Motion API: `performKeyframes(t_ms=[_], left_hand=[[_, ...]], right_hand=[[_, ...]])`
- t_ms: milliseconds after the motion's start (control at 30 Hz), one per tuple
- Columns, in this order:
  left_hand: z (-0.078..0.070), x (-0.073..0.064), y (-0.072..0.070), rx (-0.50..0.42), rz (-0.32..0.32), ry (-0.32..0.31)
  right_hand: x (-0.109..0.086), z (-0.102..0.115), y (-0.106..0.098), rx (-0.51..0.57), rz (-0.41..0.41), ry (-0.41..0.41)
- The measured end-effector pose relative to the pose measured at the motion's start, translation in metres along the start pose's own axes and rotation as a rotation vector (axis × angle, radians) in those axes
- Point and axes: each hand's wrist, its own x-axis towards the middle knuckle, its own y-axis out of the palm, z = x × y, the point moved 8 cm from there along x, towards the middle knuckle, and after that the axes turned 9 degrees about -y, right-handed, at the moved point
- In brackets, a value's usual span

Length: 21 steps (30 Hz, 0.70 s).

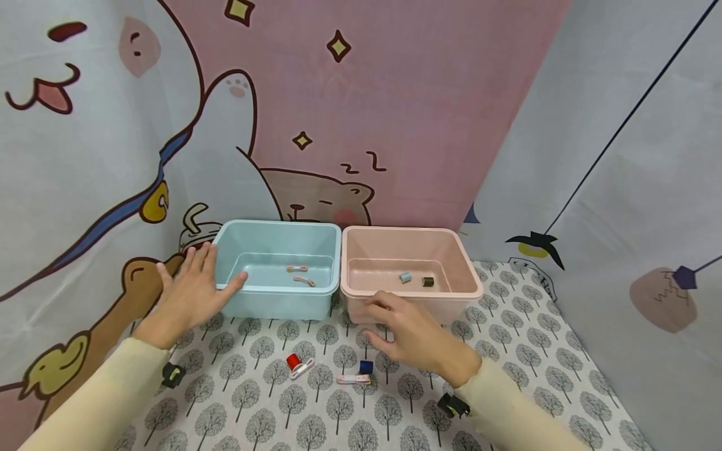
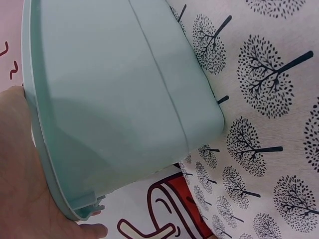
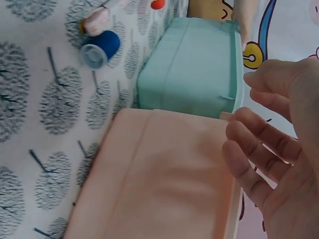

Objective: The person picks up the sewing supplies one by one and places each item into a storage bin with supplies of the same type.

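A left hand [image 1: 192, 288], fingers spread flat, is pressing against the left wall of a pale blue bin [image 1: 265, 300], thumb lying over its front rim, while the right hand [image 1: 408, 332] is hovering open and relaxed just before a pink bin [image 1: 468, 275]. The bins are standing side by side, touching, on a tree-print cloth [image 1: 507, 351]; the blue one is holding two small pinkish clips [image 1: 301, 275], the pink one a light-blue spool [image 1: 405, 277] and a dark spool [image 1: 428, 282]. A red spool [image 1: 293, 361] and a blue spool [image 1: 366, 367] are lying on the cloth near the right hand.

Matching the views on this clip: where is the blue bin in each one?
Head: blue bin left of centre, left hand on its left wall.
Left wrist: fills the upper left.
Right wrist: top centre.
Shared landmark: tree-print cloth.
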Motion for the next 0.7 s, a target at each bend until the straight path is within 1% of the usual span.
performKeyframes(t_ms=[100, 200, 400, 700], left_hand=[[0.0, 0.0, 0.0, 0.002, 0.003, 0.001], [-0.001, 0.0, -0.001, 0.002, 0.002, 0.002], [-0.002, 0.0, -0.002, -0.002, 0.006, 0.002], [-0.001, 0.0, -0.002, -0.008, 0.006, 0.001]], right_hand=[[-0.006, 0.0, 0.005, 0.009, 0.017, 0.012], [-0.013, -0.003, 0.011, 0.031, 0.047, 0.043], [-0.026, -0.008, 0.027, 0.116, 0.145, 0.111], [-0.042, -0.015, 0.052, 0.178, 0.248, 0.125]])
